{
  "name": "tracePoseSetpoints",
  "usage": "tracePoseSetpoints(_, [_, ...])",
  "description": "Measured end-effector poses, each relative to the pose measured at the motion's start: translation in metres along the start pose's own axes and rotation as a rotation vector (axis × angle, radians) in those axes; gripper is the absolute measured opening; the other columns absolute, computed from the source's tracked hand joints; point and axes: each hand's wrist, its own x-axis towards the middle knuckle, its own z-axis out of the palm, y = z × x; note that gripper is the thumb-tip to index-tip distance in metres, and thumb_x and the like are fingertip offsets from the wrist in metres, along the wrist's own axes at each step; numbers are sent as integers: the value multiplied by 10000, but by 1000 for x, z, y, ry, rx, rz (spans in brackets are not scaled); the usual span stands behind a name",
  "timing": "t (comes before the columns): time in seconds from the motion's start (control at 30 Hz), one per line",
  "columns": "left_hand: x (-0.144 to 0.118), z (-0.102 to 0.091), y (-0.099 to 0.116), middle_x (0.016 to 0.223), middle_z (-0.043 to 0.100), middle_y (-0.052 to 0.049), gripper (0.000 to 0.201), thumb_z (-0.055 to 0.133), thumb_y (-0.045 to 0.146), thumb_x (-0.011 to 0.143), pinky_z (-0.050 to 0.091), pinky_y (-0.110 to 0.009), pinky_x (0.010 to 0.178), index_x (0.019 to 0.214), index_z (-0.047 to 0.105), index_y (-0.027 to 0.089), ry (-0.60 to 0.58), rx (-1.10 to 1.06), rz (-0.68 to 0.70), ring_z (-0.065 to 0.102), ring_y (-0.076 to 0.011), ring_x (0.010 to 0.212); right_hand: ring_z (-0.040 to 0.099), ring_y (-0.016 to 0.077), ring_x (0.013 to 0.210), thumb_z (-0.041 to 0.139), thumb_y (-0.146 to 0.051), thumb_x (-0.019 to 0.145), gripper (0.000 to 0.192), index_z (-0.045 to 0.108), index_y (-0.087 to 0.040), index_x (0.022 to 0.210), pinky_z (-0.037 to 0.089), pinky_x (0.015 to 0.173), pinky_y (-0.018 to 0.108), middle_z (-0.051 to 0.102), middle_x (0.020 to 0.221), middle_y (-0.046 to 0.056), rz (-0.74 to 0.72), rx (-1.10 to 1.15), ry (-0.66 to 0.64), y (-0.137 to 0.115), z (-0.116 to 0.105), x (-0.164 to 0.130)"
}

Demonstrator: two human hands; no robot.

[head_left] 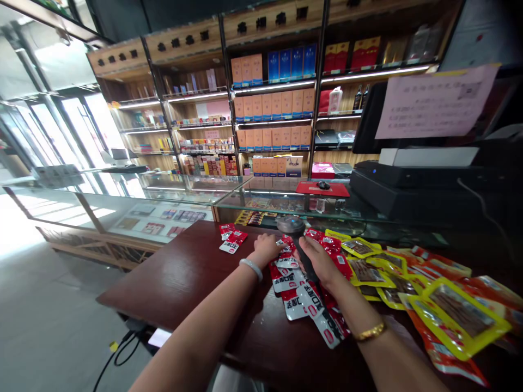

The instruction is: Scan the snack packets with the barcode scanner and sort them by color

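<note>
My right hand is wrapped around the handle of a dark barcode scanner, whose head points away from me and shows a small blue light. My left hand, with a pale bangle at the wrist, has its fingers closed at the edge of a red-and-white snack packet. Beneath and between both hands lies a loose pile of similar red-and-white packets, overlapping one another. A few more red-and-white packets lie apart on the table, left of my left hand.
Yellow-edged snack packets and orange packets are heaped at the right of the dark wooden table. Behind it stand a glass display counter with a mouse on a red mat, and a monitor bearing a pink sheet.
</note>
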Motion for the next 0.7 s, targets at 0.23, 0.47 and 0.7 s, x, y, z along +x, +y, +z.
tracePoseSetpoints(0.23, [0,5,-13,1135,682,-166,449,773,369,735,469,-381,879,1098,595,173,35,-125,-39,638,-324,1088,430,92,366,650,-741,756,539,480,-229,761,323,350,206,542,529,-57,-6,-1,31,-6,-7,2])
tracePoseSetpoints(0.47, [-19,-3,-55,947,718,-59,340,771,281,766,476,-257,728,1016,561,184,145,-603,-144,682,-182,839,439,87,381,649,-688,802,490,497,-223,771,314,361,199,557,548,-52,14,33,-36,-6,-3,-2])
tracePoseSetpoints(0.7, [-30,-8,-53,804,678,-11,327,783,334,742,461,-251,662,920,549,189,219,-681,-117,646,-161,723,412,76,400,683,-658,791,468,517,-223,834,293,389,192,531,557,-67,49,32,-129,-1,5,-6])
